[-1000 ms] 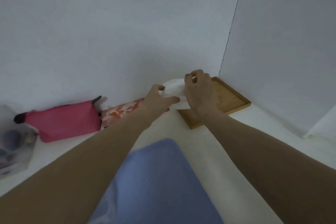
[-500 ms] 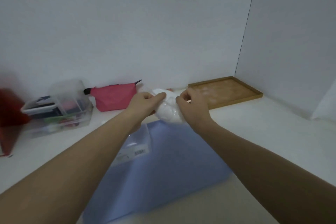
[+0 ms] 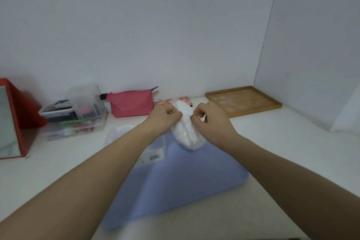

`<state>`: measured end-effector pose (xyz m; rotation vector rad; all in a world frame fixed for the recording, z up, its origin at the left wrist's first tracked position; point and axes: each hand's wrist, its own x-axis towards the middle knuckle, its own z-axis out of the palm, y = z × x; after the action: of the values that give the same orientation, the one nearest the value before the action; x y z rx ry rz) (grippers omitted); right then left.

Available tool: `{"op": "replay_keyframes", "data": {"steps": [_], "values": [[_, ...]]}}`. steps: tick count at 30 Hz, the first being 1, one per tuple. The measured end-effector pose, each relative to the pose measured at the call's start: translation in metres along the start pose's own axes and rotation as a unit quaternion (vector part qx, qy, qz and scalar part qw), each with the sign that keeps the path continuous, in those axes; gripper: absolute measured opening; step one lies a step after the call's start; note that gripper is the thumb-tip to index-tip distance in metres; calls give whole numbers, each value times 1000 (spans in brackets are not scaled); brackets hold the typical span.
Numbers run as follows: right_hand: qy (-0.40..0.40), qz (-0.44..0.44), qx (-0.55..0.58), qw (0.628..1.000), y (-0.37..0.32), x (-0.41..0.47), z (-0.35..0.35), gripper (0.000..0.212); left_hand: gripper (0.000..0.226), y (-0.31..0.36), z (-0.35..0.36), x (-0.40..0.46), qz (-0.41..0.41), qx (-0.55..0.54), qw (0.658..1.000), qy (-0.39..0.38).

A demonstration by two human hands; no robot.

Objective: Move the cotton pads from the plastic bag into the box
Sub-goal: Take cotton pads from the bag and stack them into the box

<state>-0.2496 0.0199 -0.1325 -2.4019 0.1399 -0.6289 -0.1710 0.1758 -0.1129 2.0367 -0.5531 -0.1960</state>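
Red, at the far left edge of the frame, is a box [image 3: 18, 107] with a mirror-like panel leaning inside it. Just to its right sits a clear plastic organiser [image 3: 76, 111] stacked with small items too blurred to name, and beside that a pink zip pouch [image 3: 130, 104] stands against the white wall. A flowered packet [image 3: 167, 101] peeks out behind your knuckles.

At centre frame, your left hand [image 3: 164, 118] and right hand [image 3: 209, 118] meet on the plastic bag [image 3: 187, 132] of white cotton pads [image 3: 191, 135]. Each hand pinches the bag near its top between thumb and fingertips, the remaining fingers curled in, and the bag hangs between them over the far edge of a pale blue cloth [image 3: 175, 183] spread on the white table [image 3: 292, 152]. The pads are all inside the bag.

Below your left wrist lies a clear flat packet [image 3: 153, 151] with a barcode label, partly hidden by your forearm. At the right of the frame, in the corner where the walls meet, a shallow wooden tray [image 3: 243, 101] rests flat on the table, well apart from your hands.
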Motion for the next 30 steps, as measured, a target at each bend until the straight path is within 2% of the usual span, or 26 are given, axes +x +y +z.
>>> {"op": "replay_keyframes", "data": {"steps": [3,6,11,21,27,30], "values": [[-62,-59,-30,996,-8,-1,-3,16,23,0,0,0,9,-14,1000,-16],[-90,-75,-76,990,-10,1,-1,22,25,-1,3,0,19,-8,999,-26],[-113,-27,-51,992,-9,5,-3,20,19,-4,6,4,9,-22,999,-26],[-134,29,32,990,-8,13,-6,20,41,-4,7,8,-28,-41,999,-23],[-125,44,75,988,-5,16,-6,19,21,-7,6,11,-10,-26,999,-35],[-118,87,142,979,-6,20,-5,18,19,-9,5,12,-7,-35,999,-41]]}}
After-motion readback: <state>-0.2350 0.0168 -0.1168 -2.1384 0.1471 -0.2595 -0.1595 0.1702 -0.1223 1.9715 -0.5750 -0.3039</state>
